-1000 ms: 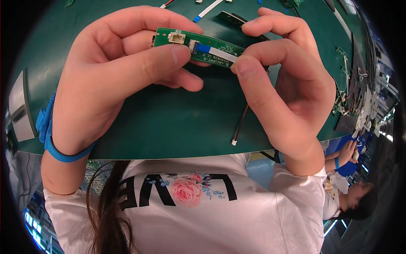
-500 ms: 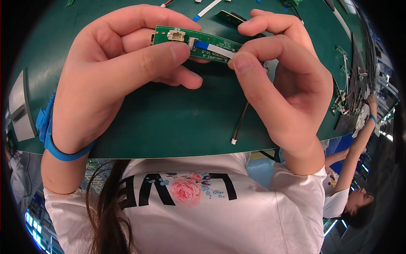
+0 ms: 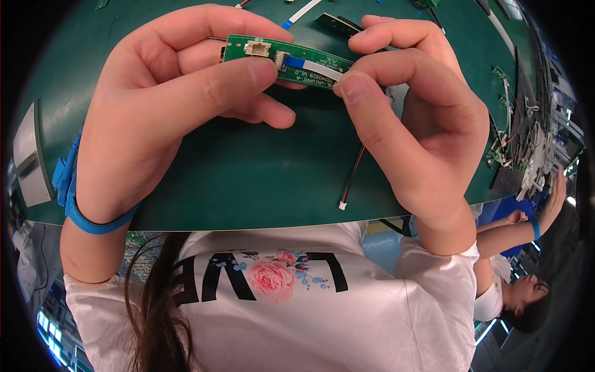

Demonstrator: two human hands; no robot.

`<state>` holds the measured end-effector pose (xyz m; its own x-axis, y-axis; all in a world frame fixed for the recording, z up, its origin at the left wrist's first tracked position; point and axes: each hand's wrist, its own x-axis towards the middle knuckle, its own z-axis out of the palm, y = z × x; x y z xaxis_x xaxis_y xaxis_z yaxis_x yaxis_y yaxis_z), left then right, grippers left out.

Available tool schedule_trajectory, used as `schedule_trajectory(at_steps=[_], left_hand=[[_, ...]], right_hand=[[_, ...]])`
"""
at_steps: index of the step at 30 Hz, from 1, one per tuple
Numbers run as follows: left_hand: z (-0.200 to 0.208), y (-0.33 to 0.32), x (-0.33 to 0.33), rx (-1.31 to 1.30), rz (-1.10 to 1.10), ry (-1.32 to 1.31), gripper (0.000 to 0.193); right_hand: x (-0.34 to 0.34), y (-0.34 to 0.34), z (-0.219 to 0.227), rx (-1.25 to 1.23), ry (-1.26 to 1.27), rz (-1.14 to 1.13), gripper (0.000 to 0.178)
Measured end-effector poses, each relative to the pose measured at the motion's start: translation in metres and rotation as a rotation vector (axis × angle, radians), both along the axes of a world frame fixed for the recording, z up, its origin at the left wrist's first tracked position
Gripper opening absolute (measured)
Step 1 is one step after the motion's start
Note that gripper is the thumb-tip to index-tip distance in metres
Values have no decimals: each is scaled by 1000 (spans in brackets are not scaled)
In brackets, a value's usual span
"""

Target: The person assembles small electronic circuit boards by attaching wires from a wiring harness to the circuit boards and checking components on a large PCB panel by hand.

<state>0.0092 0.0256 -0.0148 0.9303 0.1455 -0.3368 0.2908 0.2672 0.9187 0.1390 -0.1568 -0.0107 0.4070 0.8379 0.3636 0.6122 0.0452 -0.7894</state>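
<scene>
Two bare hands grip one narrow green circuit board (image 3: 308, 56) between them: the left hand (image 3: 149, 105) clamps one end, thumb beside the ribbon connector (image 3: 281, 61), while the right hand (image 3: 427, 118) pinches the other end along with a white flat ribbon cable (image 3: 319, 69). Between the two thumbs, the cable's blue end meets the connector, so that joint looks made or nearly so; whether it is fully seated cannot be told. Just above the left thumb, a white socket (image 3: 257, 48) shows no plug, so that connection appears unmade. Below the right thumb runs a red-and-black lead (image 3: 354, 173), its upper end hidden. Beyond the left fingers lies a blue-ended flat cable (image 3: 302, 12); well right of the right hand, a heap of wired boards (image 3: 498, 154).
</scene>
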Motion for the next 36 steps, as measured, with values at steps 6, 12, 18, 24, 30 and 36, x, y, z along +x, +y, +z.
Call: schedule_trajectory(at_steps=[6,12,18,24,30,36], left_hand=[[0,-1,1,-25,0,-1,30],[1,-2,2,-11,-7,-11,30],[3,-7,7,-133,-5,-51,30],[1,-8,7,-128,-11,-67,29],[-3,-8,6,-262,-3,-82,30],[1,-12,7,-243,4,-68,29]], right_hand=[[4,-2,-1,1,-3,28,8],[3,-2,-1,10,38,18,8],[3,-4,1,-17,70,0,7],[2,-3,1,-32,75,-5,7],[1,-3,1,-46,60,-6,7],[-2,-2,0,-54,47,-2,7]])
